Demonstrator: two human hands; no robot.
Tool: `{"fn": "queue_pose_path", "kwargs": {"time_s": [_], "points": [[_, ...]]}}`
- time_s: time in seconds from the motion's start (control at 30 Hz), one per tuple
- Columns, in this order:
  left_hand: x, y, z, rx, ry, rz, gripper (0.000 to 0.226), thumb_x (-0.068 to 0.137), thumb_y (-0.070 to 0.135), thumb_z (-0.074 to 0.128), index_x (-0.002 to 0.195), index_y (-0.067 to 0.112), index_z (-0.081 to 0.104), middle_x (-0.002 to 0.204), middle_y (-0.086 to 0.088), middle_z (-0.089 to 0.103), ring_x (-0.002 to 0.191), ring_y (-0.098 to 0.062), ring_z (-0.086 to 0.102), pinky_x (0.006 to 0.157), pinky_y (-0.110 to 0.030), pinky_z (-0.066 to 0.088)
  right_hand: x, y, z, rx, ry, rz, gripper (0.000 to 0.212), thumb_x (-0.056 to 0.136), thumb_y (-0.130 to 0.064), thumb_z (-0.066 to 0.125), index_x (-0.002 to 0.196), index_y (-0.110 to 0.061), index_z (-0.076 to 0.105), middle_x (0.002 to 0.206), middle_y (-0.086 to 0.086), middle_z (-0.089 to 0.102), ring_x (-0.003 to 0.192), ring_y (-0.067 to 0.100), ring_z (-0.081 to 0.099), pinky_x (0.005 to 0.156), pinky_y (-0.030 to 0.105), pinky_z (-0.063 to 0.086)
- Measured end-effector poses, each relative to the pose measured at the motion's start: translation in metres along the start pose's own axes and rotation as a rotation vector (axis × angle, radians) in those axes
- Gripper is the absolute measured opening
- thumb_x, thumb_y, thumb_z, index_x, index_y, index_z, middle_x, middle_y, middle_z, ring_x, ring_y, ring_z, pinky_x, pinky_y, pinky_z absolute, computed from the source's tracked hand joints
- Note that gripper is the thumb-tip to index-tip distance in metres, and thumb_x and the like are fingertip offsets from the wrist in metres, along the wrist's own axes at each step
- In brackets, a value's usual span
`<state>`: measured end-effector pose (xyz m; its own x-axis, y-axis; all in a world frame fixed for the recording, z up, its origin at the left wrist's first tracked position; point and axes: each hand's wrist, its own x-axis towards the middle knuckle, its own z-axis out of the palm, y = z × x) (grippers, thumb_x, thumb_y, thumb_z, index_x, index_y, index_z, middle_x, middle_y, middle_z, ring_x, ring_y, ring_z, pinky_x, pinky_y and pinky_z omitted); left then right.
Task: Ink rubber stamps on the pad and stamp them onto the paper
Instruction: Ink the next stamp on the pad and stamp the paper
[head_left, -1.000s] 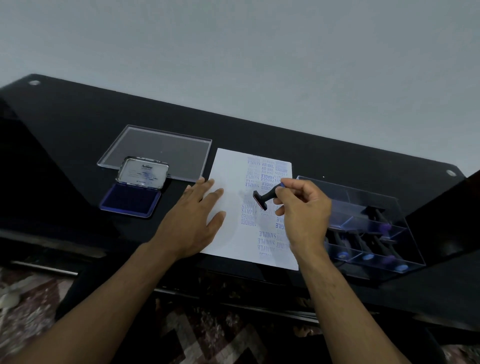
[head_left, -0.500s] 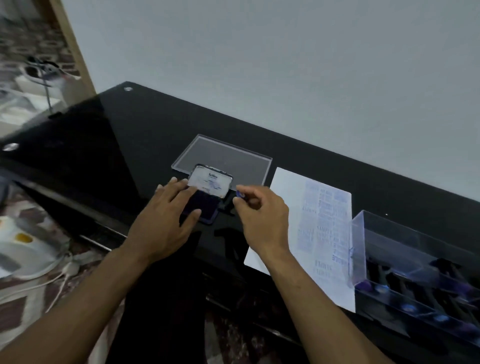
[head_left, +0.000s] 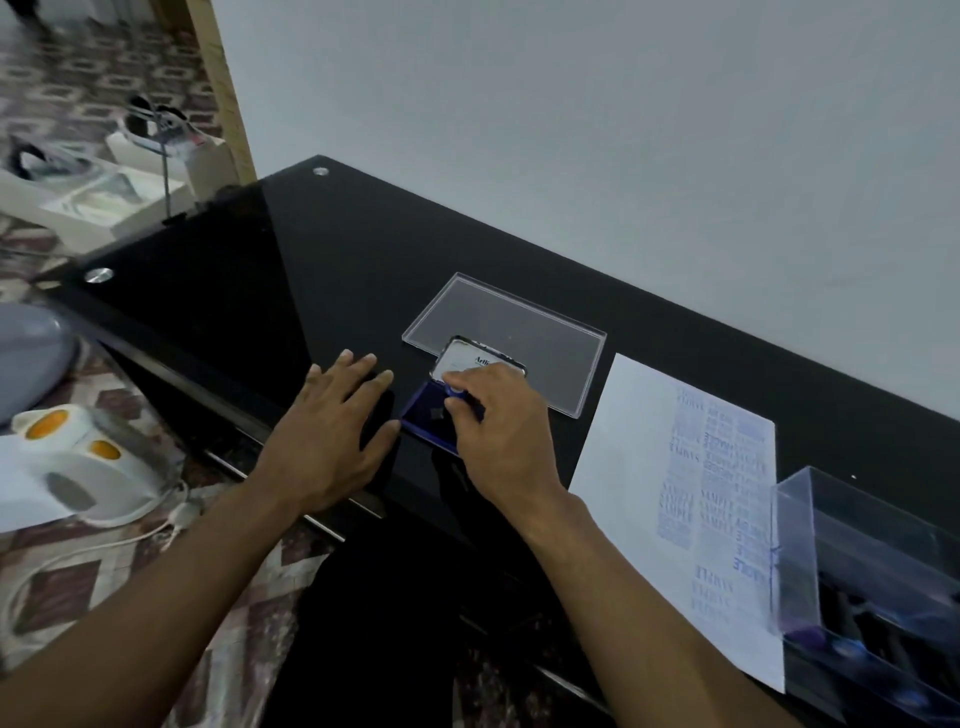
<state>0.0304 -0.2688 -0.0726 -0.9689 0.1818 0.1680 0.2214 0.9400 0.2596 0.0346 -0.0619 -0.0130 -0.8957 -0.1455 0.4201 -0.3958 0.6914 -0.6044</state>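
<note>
Head view: inking step, with the right hand (head_left: 498, 421) pinching a rubber stamp (head_left: 462, 402) down onto the blue ink pad (head_left: 431, 421), whose lid stands open behind it, while the left hand (head_left: 332, 431) lies flat, fingers spread, just left of the pad on the black table (head_left: 363, 249). Next, judging by the task, the stamp must be lifted and carried to the paper (head_left: 639, 467) right of the pad. Fingers hide the stamp's face and most of its handle; the clear stamp box (head_left: 857, 561) beyond the paper is cut off and its contents are blurred.

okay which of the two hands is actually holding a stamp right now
The right hand: its fingers are curled round a stamp over the blue ink pad. The left hand lies flat on the table, holding nothing.
</note>
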Motion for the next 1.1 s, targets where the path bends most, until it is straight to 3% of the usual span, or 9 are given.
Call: {"fn": "queue_pose_path", "kwargs": {"time_s": [0.27,0.5,0.67,0.9,1.1], "points": [[-0.001,-0.002,0.008,0.034,-0.002,-0.018,0.074,0.094,0.063,0.02,0.153,0.023,0.039,0.163,-0.004,0.03,0.155,-0.022,0.014,0.125,-0.051,0.011,0.007,0.001,0.005,-0.003,-0.008,0.013,0.024,0.091,-0.014,0.066,0.114,-0.012,0.072,0.111,0.002,0.07,0.107,0.012,0.06,0.093,0.031,0.053],[-0.002,-0.001,0.01,0.053,0.015,-0.014,0.071,0.096,0.06,0.02,0.152,0.022,0.041,0.162,-0.005,0.031,0.154,-0.023,0.016,0.125,-0.051,0.013,0.009,0.001,0.008,-0.054,-0.053,0.038,0.024,0.092,-0.016,0.065,0.116,-0.013,0.071,0.112,0.001,0.069,0.106,0.011,0.059,0.096,0.024,0.049],[-0.002,0.0,0.01,0.073,0.004,-0.02,0.072,0.096,0.061,0.015,0.153,0.023,0.039,0.164,-0.005,0.029,0.155,-0.023,0.014,0.125,-0.052,0.013,0.012,0.0,0.006,-0.076,-0.08,0.047,0.025,0.093,-0.017,0.065,0.116,-0.015,0.071,0.112,0.001,0.07,0.105,0.011,0.061,0.096,0.027,0.049],[-0.001,0.0,0.01,0.088,-0.008,-0.025,0.072,0.097,0.061,0.013,0.154,0.024,0.036,0.165,-0.005,0.026,0.155,-0.022,0.012,0.125,-0.051,0.012,0.013,-0.003,0.005,-0.055,-0.097,0.066,0.012,0.086,-0.018,0.068,0.096,-0.015,0.075,0.094,-0.003,0.069,0.086,0.008,0.06,0.081,0.021,0.052],[-0.002,-0.001,0.011,0.088,-0.002,-0.024,0.07,0.097,0.06,0.016,0.153,0.023,0.039,0.163,-0.005,0.029,0.155,-0.023,0.015,0.125,-0.052,0.014,0.016,-0.002,0.005,-0.067,-0.097,0.068,0.021,0.091,-0.016,0.067,0.111,-0.014,0.074,0.107,0.0,0.071,0.098,0.008,0.062,0.091,0.024,0.051]]}}
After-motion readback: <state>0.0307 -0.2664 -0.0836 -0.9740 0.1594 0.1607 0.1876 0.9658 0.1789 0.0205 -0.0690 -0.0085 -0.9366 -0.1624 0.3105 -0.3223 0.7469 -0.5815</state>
